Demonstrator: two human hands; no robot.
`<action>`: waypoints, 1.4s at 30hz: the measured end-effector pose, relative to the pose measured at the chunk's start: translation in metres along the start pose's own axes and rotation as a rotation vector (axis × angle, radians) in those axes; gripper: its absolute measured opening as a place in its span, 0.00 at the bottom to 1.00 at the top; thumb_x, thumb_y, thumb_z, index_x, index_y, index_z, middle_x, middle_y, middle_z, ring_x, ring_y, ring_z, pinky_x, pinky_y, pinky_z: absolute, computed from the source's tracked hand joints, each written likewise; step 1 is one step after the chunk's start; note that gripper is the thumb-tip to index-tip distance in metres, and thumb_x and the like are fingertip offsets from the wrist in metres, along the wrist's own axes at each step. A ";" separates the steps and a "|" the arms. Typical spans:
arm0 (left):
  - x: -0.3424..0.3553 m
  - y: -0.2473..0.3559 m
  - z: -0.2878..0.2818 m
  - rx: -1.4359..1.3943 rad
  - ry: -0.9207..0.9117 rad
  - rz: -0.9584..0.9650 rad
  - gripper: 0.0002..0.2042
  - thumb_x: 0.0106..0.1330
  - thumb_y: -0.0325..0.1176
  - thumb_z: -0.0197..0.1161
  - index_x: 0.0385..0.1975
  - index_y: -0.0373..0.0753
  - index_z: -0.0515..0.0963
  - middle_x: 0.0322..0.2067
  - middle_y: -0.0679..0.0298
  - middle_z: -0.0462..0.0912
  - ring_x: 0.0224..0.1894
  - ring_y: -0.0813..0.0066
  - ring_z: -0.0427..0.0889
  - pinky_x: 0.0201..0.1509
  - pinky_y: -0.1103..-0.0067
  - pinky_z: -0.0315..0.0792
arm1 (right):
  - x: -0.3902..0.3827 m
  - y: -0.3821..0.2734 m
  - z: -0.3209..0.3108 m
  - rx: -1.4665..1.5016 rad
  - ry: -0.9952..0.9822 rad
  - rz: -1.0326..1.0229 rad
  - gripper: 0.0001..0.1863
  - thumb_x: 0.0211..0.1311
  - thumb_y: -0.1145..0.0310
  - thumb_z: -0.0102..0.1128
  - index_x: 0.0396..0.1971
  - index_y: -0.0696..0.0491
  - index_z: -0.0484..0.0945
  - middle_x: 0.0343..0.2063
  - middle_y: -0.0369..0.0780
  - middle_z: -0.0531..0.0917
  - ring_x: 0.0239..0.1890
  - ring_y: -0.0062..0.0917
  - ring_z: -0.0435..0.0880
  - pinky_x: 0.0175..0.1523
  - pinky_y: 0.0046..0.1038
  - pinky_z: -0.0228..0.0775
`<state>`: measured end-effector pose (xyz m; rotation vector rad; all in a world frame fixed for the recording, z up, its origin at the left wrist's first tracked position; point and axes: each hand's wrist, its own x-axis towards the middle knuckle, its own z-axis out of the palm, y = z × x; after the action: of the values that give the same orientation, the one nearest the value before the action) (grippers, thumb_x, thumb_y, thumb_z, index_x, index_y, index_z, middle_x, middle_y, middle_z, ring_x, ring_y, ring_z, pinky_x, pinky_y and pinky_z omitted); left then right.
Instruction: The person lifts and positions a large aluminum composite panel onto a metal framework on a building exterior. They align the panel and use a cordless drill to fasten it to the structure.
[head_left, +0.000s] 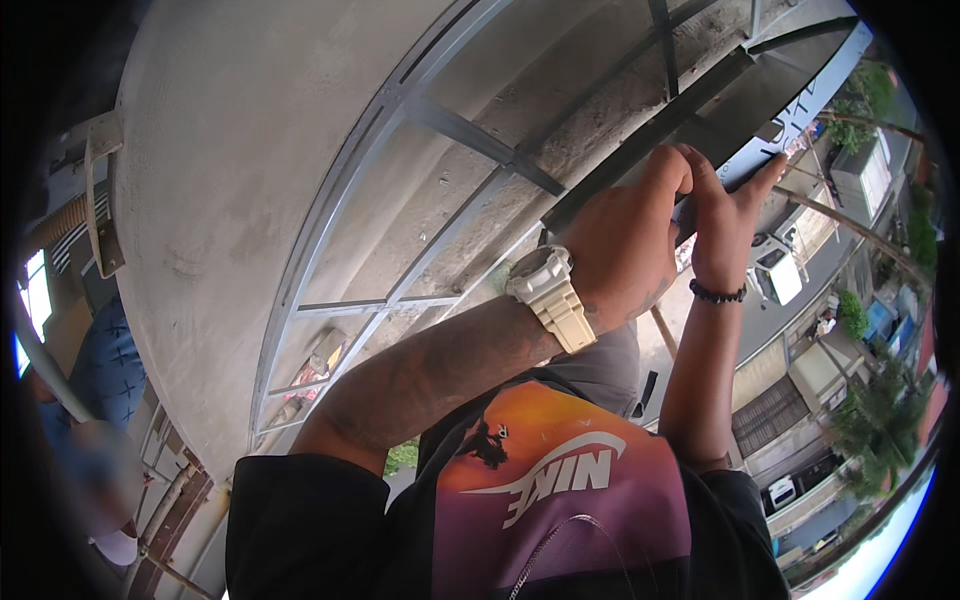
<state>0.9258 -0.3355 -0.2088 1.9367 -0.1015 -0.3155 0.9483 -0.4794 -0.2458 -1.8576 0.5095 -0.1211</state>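
A long, narrow panel with a light-blue lettered face and a dark, hollow-looking inner side runs across the upper right. My left hand is closed at its near end, with the index finger bent and most fingertips hidden. Beside it, nearly touching, my right hand grips the panel's lettered edge, its thumb and fingers on either side. The left wrist wears a cream watch; a dark beaded bracelet circles the right wrist. Just left of the panel stands a grey metal frame with crossing bars.
A smooth grey concrete wall fills the left side. At the far left is another person in blue patterned clothing, near a wooden bracket. Wooden poles slant across the right; below lies a street with a white vehicle.
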 end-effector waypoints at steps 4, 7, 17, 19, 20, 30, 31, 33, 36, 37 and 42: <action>-0.003 -0.001 0.004 0.001 -0.081 -0.013 0.21 0.60 0.17 0.65 0.49 0.39 0.65 0.20 0.53 0.80 0.24 0.51 0.82 0.29 0.65 0.71 | -0.005 0.010 0.000 0.242 0.061 0.065 0.58 0.47 0.71 0.70 0.74 0.70 0.41 0.41 0.43 0.79 0.36 0.25 0.79 0.40 0.25 0.75; 0.000 -0.006 0.000 -0.020 -0.159 -0.047 0.22 0.61 0.18 0.66 0.52 0.37 0.65 0.22 0.56 0.82 0.24 0.65 0.83 0.30 0.73 0.71 | -0.005 0.017 0.000 0.177 0.087 0.018 0.58 0.46 0.74 0.69 0.74 0.70 0.42 0.40 0.42 0.79 0.35 0.24 0.79 0.39 0.25 0.75; 0.037 -0.085 -0.053 -0.359 -0.201 -0.418 0.19 0.75 0.40 0.61 0.56 0.32 0.71 0.41 0.55 0.86 0.37 0.71 0.86 0.46 0.77 0.78 | -0.015 0.012 -0.018 0.313 0.048 0.066 0.39 0.48 0.80 0.65 0.63 0.65 0.59 0.35 0.40 0.81 0.32 0.22 0.79 0.36 0.24 0.74; 0.036 -0.132 -0.053 -0.263 -0.113 -0.505 0.18 0.74 0.38 0.60 0.55 0.32 0.73 0.44 0.52 0.85 0.38 0.69 0.86 0.48 0.74 0.78 | -0.016 0.011 -0.020 0.317 0.041 0.067 0.40 0.48 0.81 0.63 0.65 0.63 0.58 0.35 0.39 0.81 0.31 0.22 0.79 0.36 0.24 0.74; 0.032 -0.161 -0.050 -0.265 -0.133 -0.517 0.18 0.73 0.37 0.61 0.55 0.31 0.73 0.45 0.52 0.85 0.37 0.69 0.86 0.48 0.74 0.78 | -0.016 0.010 -0.022 0.299 0.037 0.071 0.41 0.48 0.81 0.63 0.66 0.63 0.58 0.35 0.39 0.81 0.31 0.22 0.79 0.37 0.24 0.75; 0.016 -0.415 0.055 0.051 -0.382 -0.209 0.26 0.65 0.44 0.65 0.53 0.25 0.76 0.42 0.45 0.85 0.39 0.60 0.87 0.47 0.69 0.80 | -0.021 0.015 -0.015 0.220 0.023 0.070 0.44 0.52 0.76 0.60 0.72 0.62 0.57 0.35 0.39 0.83 0.34 0.22 0.83 0.41 0.22 0.78; 0.019 -0.433 0.068 0.027 -0.453 -0.291 0.26 0.65 0.45 0.63 0.51 0.25 0.78 0.42 0.43 0.85 0.43 0.51 0.86 0.51 0.67 0.79 | -0.022 0.025 -0.031 0.233 -0.056 0.135 0.40 0.58 0.76 0.61 0.71 0.61 0.59 0.45 0.40 0.81 0.41 0.21 0.82 0.49 0.24 0.77; 0.017 -0.456 0.093 0.131 -0.412 -0.212 0.23 0.66 0.45 0.61 0.46 0.27 0.80 0.40 0.41 0.85 0.46 0.44 0.85 0.52 0.65 0.78 | -0.027 0.034 -0.036 0.212 0.013 0.153 0.44 0.54 0.72 0.60 0.73 0.62 0.56 0.43 0.43 0.81 0.40 0.24 0.83 0.45 0.26 0.79; 0.031 -0.507 0.121 0.223 -0.517 -0.164 0.24 0.66 0.46 0.61 0.49 0.28 0.79 0.46 0.39 0.84 0.53 0.42 0.83 0.58 0.62 0.77 | -0.026 0.045 -0.043 0.206 -0.057 0.152 0.43 0.57 0.70 0.61 0.73 0.61 0.56 0.50 0.45 0.80 0.45 0.27 0.84 0.48 0.28 0.80; 0.034 -0.513 0.136 0.223 -0.498 -0.170 0.23 0.67 0.45 0.60 0.49 0.28 0.79 0.46 0.39 0.84 0.53 0.42 0.83 0.58 0.62 0.77 | -0.028 0.043 -0.058 0.191 -0.150 0.181 0.41 0.59 0.69 0.61 0.72 0.61 0.58 0.52 0.46 0.80 0.46 0.29 0.84 0.49 0.29 0.81; 0.042 -0.522 0.152 0.143 -0.514 -0.424 0.22 0.67 0.43 0.62 0.49 0.27 0.78 0.46 0.37 0.83 0.51 0.41 0.83 0.58 0.62 0.77 | -0.032 0.045 -0.075 0.147 -0.144 0.272 0.36 0.63 0.68 0.57 0.71 0.61 0.60 0.53 0.47 0.80 0.49 0.29 0.85 0.50 0.30 0.81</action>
<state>0.8847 -0.2824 -0.7495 1.9666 -0.0477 -1.1115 0.8815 -0.5439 -0.2561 -1.6240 0.6298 0.1524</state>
